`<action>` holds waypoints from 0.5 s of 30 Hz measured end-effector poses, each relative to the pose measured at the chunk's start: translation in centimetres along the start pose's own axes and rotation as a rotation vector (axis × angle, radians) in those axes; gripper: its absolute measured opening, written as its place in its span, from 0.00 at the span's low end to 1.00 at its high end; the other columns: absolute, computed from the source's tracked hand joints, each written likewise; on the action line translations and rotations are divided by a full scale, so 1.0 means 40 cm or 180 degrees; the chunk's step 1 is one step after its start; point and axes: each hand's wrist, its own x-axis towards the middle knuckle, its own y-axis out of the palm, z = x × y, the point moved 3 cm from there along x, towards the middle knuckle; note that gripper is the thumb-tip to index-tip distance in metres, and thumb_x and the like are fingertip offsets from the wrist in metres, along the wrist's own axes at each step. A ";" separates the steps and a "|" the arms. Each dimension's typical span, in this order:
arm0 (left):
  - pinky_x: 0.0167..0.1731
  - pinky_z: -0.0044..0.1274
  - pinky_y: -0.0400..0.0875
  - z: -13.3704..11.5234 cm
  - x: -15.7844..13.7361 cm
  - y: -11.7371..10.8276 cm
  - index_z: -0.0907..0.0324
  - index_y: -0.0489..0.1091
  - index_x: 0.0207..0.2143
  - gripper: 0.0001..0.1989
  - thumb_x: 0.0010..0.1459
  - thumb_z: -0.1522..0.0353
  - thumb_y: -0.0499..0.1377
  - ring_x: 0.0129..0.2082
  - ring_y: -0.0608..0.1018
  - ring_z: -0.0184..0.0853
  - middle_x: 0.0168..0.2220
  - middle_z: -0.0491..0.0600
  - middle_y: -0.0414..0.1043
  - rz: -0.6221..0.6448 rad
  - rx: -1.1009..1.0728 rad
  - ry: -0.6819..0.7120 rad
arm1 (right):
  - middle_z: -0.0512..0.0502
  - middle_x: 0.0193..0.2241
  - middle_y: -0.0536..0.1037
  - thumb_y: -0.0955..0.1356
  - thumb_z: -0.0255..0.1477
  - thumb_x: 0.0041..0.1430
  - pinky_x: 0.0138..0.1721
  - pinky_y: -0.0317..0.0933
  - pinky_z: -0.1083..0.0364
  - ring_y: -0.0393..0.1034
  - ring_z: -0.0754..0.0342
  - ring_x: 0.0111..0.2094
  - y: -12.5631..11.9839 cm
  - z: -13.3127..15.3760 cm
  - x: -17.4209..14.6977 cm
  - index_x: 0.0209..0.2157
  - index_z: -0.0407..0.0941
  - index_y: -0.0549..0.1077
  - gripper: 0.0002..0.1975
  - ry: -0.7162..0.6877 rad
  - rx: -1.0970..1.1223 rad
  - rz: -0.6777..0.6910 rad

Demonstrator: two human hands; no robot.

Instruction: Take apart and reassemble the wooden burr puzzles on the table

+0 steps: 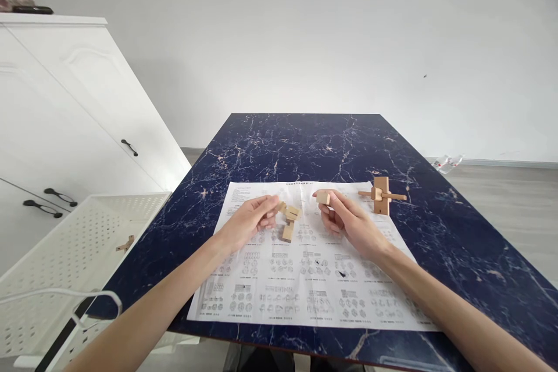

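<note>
My left hand [257,216] pinches one end of several joined wooden puzzle pieces [291,213] above the printed sheet. One notched piece in that cluster points down toward the paper. To its right, my right hand [342,215] grips a short wooden block [323,197] between thumb and fingers, apart from the cluster. The white instruction sheet [279,314], printed with rows of small diagrams, lies flat beneath both hands. Beyond my right hand, at the sheet's right edge, rests a cross-shaped assembly of wooden pieces [381,195].
The dark blue marble-patterned table [296,145] reaches toward a white wall. At the left stand a white cabinet [78,99] and a white perforated basket [87,267] with a small wooden piece [125,243] in it. Clear glass-like objects [447,163] show past the table's right edge.
</note>
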 end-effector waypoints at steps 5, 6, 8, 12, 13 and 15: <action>0.40 0.26 0.80 -0.007 0.006 -0.014 0.61 0.73 0.35 0.19 0.68 0.55 0.64 0.35 0.82 0.33 0.42 0.53 0.78 -0.0386 -0.0834 0.0029 | 0.51 0.35 0.65 0.66 0.49 0.74 0.25 0.56 0.54 0.55 0.59 0.25 0.007 0.006 -0.002 0.43 0.49 0.72 0.18 0.0084 0.0096 0.0124; 0.35 0.24 0.80 -0.005 0.006 -0.019 0.61 0.73 0.37 0.17 0.68 0.56 0.65 0.31 0.81 0.31 0.42 0.52 0.78 -0.0472 -0.0864 -0.0030 | 0.51 0.33 0.64 0.66 0.50 0.73 0.25 0.55 0.54 0.55 0.59 0.24 0.008 0.005 -0.002 0.43 0.48 0.72 0.18 0.0106 -0.0011 0.0124; 0.22 0.18 0.73 0.002 0.004 -0.026 0.61 0.74 0.42 0.13 0.68 0.60 0.66 0.23 0.74 0.24 0.41 0.51 0.77 -0.0607 -0.0883 -0.0160 | 0.53 0.29 0.63 0.67 0.51 0.72 0.25 0.53 0.54 0.55 0.58 0.24 0.008 0.002 -0.002 0.43 0.48 0.73 0.20 0.0146 -0.0217 0.0084; 0.19 0.16 0.65 0.008 0.005 -0.026 0.63 0.75 0.48 0.09 0.70 0.66 0.64 0.24 0.70 0.22 0.42 0.52 0.75 -0.0564 -0.1216 -0.0196 | 0.53 0.28 0.64 0.67 0.52 0.71 0.25 0.53 0.54 0.55 0.58 0.24 0.005 -0.005 -0.001 0.50 0.48 0.75 0.22 0.0153 -0.0289 -0.0066; 0.22 0.17 0.68 0.007 0.006 -0.024 0.63 0.76 0.46 0.07 0.70 0.69 0.63 0.26 0.72 0.23 0.44 0.53 0.75 -0.0500 -0.1287 -0.0144 | 0.53 0.29 0.65 0.67 0.52 0.71 0.24 0.54 0.54 0.56 0.58 0.24 0.005 -0.005 -0.001 0.52 0.48 0.74 0.23 0.0143 -0.0270 -0.0082; 0.30 0.19 0.72 0.004 0.005 -0.017 0.64 0.77 0.44 0.04 0.68 0.75 0.62 0.34 0.76 0.26 0.48 0.56 0.75 -0.0381 -0.1262 -0.0065 | 0.52 0.32 0.67 0.67 0.51 0.71 0.24 0.56 0.54 0.58 0.58 0.24 0.006 -0.004 0.000 0.57 0.49 0.73 0.24 0.0124 -0.0237 -0.0052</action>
